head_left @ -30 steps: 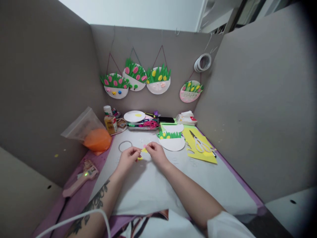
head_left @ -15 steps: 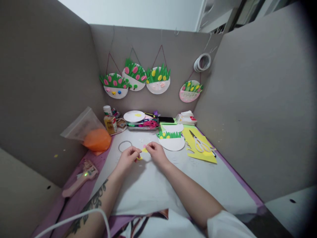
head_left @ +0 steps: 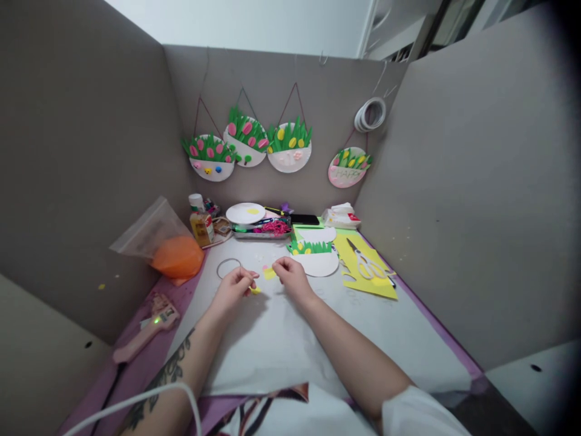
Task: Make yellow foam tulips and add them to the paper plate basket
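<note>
Yellow scrap lies flat, long axis left-right; right hand pinches nothing visible, left hand pinches yellow bit.

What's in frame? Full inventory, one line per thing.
wall crafts: 4, white or pink plates with green grass and pink or yellow flowers, hung on back panel
tape rolls: a few, white, hung right of crafts
plastic bag: 1, clear with orange contents, far left
glue bottle: 1, amber, white cap, back left
paper plate: 1, white with yellow spot, on tray at back
unfinished craft: 1, white with green grass, centre right
scissors: 1, white handles, on yellow sheet
glue gun: 1, pink, left edge
wire ring: 1, grey, ahead of left hand
yellow pieces: 2, small, between the hands
left hand: 1, fingertips pinching a yellow piece
right hand: 1, fingertips beside the other piece
</note>
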